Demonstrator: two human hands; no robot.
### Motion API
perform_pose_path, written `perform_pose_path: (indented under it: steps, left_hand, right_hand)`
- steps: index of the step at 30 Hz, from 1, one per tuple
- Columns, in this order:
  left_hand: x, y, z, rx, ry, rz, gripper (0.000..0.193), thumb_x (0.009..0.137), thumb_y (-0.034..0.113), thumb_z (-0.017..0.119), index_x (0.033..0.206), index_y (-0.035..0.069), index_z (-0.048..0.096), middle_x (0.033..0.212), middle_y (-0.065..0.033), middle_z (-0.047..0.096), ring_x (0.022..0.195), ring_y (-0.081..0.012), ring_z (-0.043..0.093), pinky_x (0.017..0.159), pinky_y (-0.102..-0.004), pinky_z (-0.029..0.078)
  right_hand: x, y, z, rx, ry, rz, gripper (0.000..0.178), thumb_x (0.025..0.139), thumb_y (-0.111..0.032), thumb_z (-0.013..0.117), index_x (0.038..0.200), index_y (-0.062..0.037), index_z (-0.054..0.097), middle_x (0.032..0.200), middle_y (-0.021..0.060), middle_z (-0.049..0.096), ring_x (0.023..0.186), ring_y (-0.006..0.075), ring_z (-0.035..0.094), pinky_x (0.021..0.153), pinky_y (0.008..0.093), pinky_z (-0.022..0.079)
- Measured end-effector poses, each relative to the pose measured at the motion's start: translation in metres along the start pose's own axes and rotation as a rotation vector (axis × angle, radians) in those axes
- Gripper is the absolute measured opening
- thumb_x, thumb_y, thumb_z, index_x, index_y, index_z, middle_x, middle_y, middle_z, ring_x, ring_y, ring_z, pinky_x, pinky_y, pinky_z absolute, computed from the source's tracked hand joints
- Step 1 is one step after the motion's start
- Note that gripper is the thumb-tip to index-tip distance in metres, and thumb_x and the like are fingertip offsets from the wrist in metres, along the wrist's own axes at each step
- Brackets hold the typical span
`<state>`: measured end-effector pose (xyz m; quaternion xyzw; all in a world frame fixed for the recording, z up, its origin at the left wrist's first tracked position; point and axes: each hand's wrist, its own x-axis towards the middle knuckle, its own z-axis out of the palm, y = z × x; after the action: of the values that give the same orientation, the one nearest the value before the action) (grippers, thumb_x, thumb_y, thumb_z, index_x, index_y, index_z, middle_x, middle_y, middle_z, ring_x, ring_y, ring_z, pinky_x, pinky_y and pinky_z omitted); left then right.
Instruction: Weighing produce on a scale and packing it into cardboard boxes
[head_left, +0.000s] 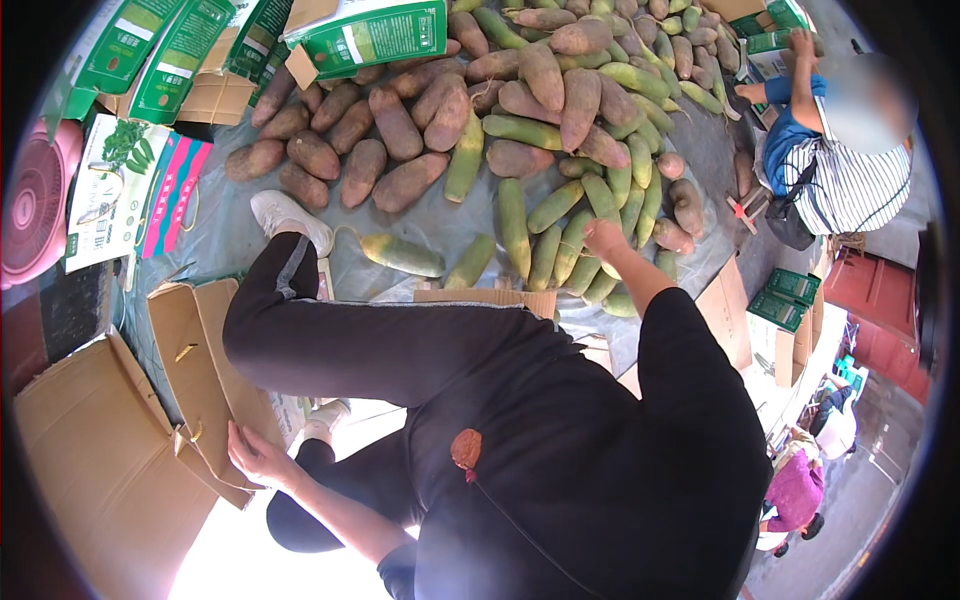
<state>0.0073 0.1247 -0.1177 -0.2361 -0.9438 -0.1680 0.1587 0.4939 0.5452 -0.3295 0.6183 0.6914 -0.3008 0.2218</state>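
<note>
My right hand [603, 238] is closed at the near end of a green radish [600, 198] in a large pile. Its fingertips are partly hidden. Other green radishes [514, 228] lie close around it, and purplish-brown radishes [396, 122] fill much of the pile farther left and back. At the lower left, my left hand [260, 456] rests with stretched fingers against the edge of an open brown cardboard box [215, 370]. One loose green radish [402, 254] lies near my white shoe.
Green printed cartons [375, 38] stand along the back left, beside a pink fan [38, 205]. Large cardboard flaps [105, 450] spread at lower left. A person in a striped top [855, 185] sits at the right, near a green-and-white carton [787, 305]. Grey sheeting [225, 225] lies under the pile.
</note>
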Motion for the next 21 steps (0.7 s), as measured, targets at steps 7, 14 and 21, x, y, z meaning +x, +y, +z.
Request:
perform_pose_path:
  steps: [7, 14, 21]
  left_hand:
    - [-0.004, -0.008, -0.002, 0.080, -0.040, 0.042, 0.026, 0.093, 0.015, 0.053, 0.113, 0.001, 0.062, 0.107, -0.0148, 0.062, 0.099, -0.0304, 0.057, 0.086, -0.0404, 0.046]
    - [-0.006, 0.000, -0.002, 0.084, -0.073, -0.067, 0.028, 0.093, 0.014, 0.052, 0.117, 0.001, 0.059, 0.109, -0.0162, 0.060, 0.102, -0.0316, 0.055, 0.087, -0.0415, 0.044]
    - [-0.007, 0.001, -0.001, 0.013, -0.066, -0.111, 0.028, 0.093, 0.014, 0.053, 0.117, 0.001, 0.060, 0.109, -0.0165, 0.060, 0.099, -0.0307, 0.058, 0.086, -0.0396, 0.046]
  right_hand:
    - [0.004, -0.078, 0.004, -0.558, 0.181, -0.373, 0.032, 0.080, -0.010, 0.059, 0.111, -0.0130, 0.056, 0.109, 0.0058, 0.055, 0.109, 0.0248, 0.052, 0.081, 0.0393, 0.047]
    - [0.027, -0.098, 0.013, -0.810, 0.051, -0.545, 0.031, 0.085, -0.016, 0.054, 0.116, -0.0187, 0.059, 0.111, -0.0006, 0.055, 0.110, 0.0194, 0.049, 0.085, 0.0405, 0.041]
    - [0.029, -0.116, -0.006, -0.927, -0.033, -0.609, 0.042, 0.072, -0.016, 0.071, 0.112, -0.0213, 0.059, 0.112, -0.0008, 0.053, 0.112, 0.0190, 0.047, 0.086, 0.0373, 0.040]
